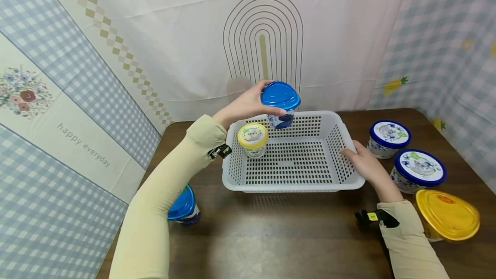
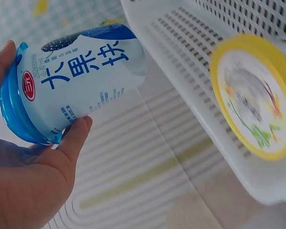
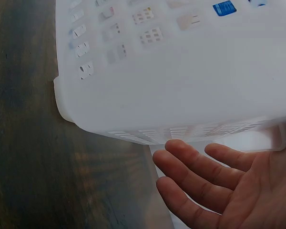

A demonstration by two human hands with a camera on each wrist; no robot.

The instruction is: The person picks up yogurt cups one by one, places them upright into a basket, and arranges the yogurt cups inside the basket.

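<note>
My left hand (image 1: pixel 248 104) grips a yogurt cup (image 1: pixel 280 94) with a blue lid over the back left part of a white perforated basket (image 1: pixel 288 187). In the left wrist view, the cup (image 2: pixel 93 71) lies sideways in the picture, its lid between the thumb and fingers. A round tub (image 1: pixel 253 137) with a yellow lid stands inside the basket at the left. My right hand (image 1: pixel 364 162) holds the basket's right end, thumb over the rim. In the right wrist view, its fingers (image 3: pixel 195 167) reach along the outside of the basket.
Two round tubs, one (image 1: pixel 389 134) behind the other (image 1: pixel 420 167), have dark blue lids at the right. Beside the right sleeve stands a yellow-lidded container (image 1: pixel 449 214). Another blue-lidded cup (image 1: pixel 184 206) is partly hidden by the left sleeve. Patterned cloth (image 1: pixel 329 46) hangs behind the table.
</note>
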